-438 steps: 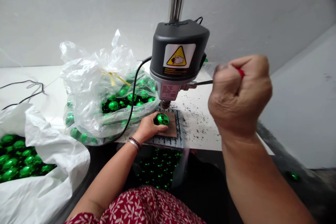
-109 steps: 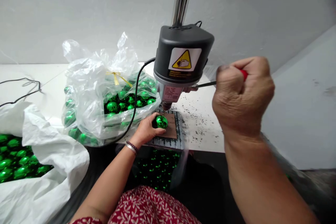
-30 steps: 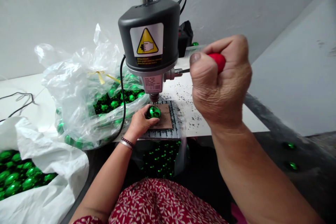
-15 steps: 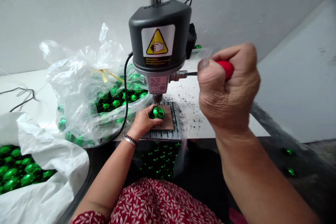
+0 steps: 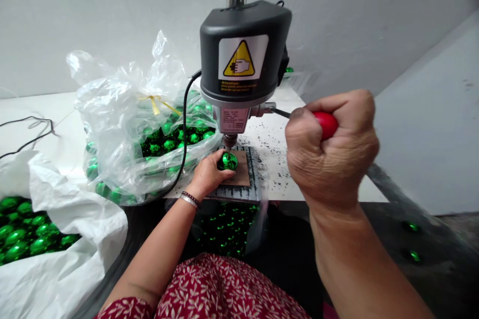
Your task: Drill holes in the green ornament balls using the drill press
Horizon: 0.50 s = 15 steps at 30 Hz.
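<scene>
Under the chuck of a dark grey bench drill press (image 5: 245,55), my left hand (image 5: 210,172) grips a shiny green bauble (image 5: 228,161) between thumb and fingers. The bauble rests on a brown board (image 5: 242,169) laid over the drill's grey slotted base (image 5: 254,187). The drill's tip meets the top of the bauble; whether it has gone in I cannot tell. My right hand (image 5: 333,149) is wrapped round the red knob (image 5: 326,124) of the feed lever (image 5: 280,111), to the right of the drill head.
A clear plastic bag (image 5: 108,124) of green baubles stands left of the drill, with a black cable (image 5: 184,129) hanging in front. A white sack (image 5: 86,224) holds more at lower left. Dark shavings (image 5: 275,159) litter the white table (image 5: 292,192). More baubles (image 5: 224,229) lie below its edge.
My right hand has moved down with the red knob, and the feed lever now slopes downward. My left hand still holds the bauble on the board. The view has shifted slightly.
</scene>
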### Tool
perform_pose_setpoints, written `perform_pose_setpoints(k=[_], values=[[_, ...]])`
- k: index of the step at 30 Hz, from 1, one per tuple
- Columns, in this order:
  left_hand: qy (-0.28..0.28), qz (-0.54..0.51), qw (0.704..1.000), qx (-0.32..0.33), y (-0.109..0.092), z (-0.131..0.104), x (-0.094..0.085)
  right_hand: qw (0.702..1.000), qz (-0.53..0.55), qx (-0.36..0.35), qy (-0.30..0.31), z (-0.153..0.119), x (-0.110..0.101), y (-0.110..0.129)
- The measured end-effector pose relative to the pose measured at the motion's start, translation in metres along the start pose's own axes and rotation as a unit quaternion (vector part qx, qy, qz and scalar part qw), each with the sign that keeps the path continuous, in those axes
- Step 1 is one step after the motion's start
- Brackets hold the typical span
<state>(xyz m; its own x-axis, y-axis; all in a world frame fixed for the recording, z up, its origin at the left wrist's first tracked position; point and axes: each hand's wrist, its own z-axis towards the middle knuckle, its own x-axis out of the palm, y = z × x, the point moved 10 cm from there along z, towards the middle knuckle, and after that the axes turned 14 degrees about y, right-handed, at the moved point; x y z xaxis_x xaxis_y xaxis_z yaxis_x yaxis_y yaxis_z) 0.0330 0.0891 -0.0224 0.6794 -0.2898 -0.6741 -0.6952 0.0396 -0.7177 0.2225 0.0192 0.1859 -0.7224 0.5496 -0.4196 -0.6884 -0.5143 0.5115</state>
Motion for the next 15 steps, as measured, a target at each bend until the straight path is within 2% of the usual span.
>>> perform_pose_setpoints(k=[5, 15], values=[[0.009, 0.010, 1.000, -0.005, -0.0003, -0.0005, 0.0014, 0.999, -0.002, 0.032, 0.017, -0.0008, 0.0033, -0.0055], [0.000, 0.010, 1.000, 0.006, -0.0020, -0.0020, 0.0010, 0.999, -0.010, 0.031, -0.006, -0.0048, 0.0019, -0.0052]])
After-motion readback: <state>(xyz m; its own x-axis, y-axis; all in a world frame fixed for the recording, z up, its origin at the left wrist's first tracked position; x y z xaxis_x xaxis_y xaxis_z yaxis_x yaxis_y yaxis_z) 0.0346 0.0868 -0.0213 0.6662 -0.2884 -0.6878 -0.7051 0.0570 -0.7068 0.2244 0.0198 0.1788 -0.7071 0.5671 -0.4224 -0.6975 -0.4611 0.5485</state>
